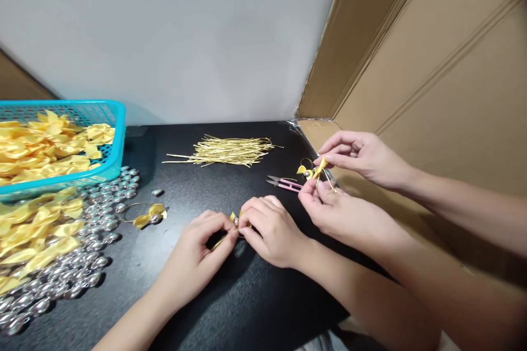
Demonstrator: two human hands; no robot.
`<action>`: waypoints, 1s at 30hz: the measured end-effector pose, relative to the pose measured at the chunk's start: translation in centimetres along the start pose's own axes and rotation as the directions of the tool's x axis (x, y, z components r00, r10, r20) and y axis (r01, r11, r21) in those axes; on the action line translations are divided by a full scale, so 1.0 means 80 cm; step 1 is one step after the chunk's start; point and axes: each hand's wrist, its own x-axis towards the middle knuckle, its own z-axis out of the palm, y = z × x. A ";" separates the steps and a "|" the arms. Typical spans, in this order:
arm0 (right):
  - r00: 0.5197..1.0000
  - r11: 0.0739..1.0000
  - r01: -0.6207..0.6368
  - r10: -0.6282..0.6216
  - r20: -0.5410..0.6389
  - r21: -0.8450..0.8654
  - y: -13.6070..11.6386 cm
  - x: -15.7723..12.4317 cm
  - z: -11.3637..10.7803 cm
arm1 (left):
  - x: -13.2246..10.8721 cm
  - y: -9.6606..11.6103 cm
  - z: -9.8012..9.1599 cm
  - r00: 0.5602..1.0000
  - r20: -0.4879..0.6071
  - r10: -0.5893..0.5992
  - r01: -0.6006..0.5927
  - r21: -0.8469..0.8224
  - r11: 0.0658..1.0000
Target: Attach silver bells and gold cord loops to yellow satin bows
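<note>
My left hand (201, 247) is closed in a pinch on a gold cord (219, 242), low over the black table. Right beside it, my right hand (269, 230) pinches a small yellow bow (233, 216) with a silver bead (236, 222) at its middle. The fingertips of both hands nearly meet and hide much of the bow. To the left lies a loop of gold cord (130, 205) carrying another yellow bow (143, 220) and a bead. A bundle of gold cords (234, 151) lies behind my hands.
A turquoise basket (119, 142) of yellow bows stands at the left. In front of it are loose bows (49, 230) and many silver beads (93, 263). At the right, another person's hands (341, 197) hold a bow and cord near pink thread snips (288, 184). Cardboard (432, 55) borders the table.
</note>
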 end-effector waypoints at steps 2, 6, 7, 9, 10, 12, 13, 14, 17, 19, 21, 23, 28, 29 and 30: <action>1.000 0.999 -0.027 0.027 -0.007 0.032 -0.001 0.001 0.000 | -0.001 -0.001 0.001 1.000 -0.012 -0.013 0.013 -0.001 1.000; 0.998 0.995 -0.055 0.058 -0.029 0.079 -0.001 0.001 0.002 | -0.003 -0.004 0.003 0.999 -0.040 -0.032 0.032 -0.007 0.999; 0.997 0.995 -0.059 0.063 -0.037 0.084 -0.001 0.000 0.002 | -0.003 -0.004 0.004 0.998 -0.044 -0.037 0.037 -0.010 0.999; 0.996 0.994 -0.063 0.069 -0.060 0.088 -0.001 0.000 0.004 | -0.003 -0.003 0.005 0.998 -0.045 -0.044 0.044 -0.014 0.999; 0.995 0.995 -0.062 0.069 -0.072 0.084 -0.001 0.000 0.004 | -0.003 -0.003 0.005 0.998 -0.044 -0.047 0.047 -0.014 0.999; 0.994 0.997 -0.052 0.058 -0.097 0.060 -0.001 -0.001 0.004 | -0.003 -0.002 0.005 0.998 -0.034 -0.053 0.052 -0.009 0.999; 0.993 0.998 -0.043 0.047 -0.112 0.042 -0.001 -0.001 0.004 | -0.003 -0.002 0.005 0.998 -0.030 -0.056 0.055 -0.005 0.998; 0.991 0.999 -0.031 0.033 -0.128 0.021 -0.001 -0.002 0.004 | -0.003 -0.001 0.005 0.998 -0.025 -0.059 0.059 -0.003 0.998; 0.986 0.999 -0.004 -0.002 -0.167 -0.036 0.000 -0.002 0.007 | -0.003 -0.001 0.006 0.998 -0.010 -0.064 0.064 -0.005 0.998; 0.983 0.999 -0.002 -0.008 -0.181 -0.054 0.001 -0.003 0.009 | -0.004 0.000 0.006 0.998 0.002 -0.062 0.062 -0.010 0.998; 0.982 0.998 -0.003 -0.007 -0.191 -0.055 0.002 -0.003 0.011 | -0.003 0.001 0.007 0.998 0.013 -0.063 0.063 -0.013 0.998; 0.981 0.999 -0.007 -0.001 -0.194 -0.038 0.001 -0.004 0.011 | -0.003 0.001 0.007 0.997 0.013 -0.072 0.072 -0.020 0.997; 0.984 0.986 -0.063 0.087 -0.156 0.151 0.000 -0.001 0.004 | -0.003 0.003 0.008 0.993 0.006 -0.121 0.120 -0.114 0.986; 0.983 0.978 -0.082 0.111 -0.146 0.192 0.000 0.000 0.002 | -0.003 0.003 0.008 0.991 0.009 -0.137 0.137 -0.136 0.981; 0.981 0.971 -0.099 0.132 -0.140 0.219 0.001 0.000 0.001 | -0.003 0.004 0.008 0.988 0.012 -0.151 0.151 -0.155 0.976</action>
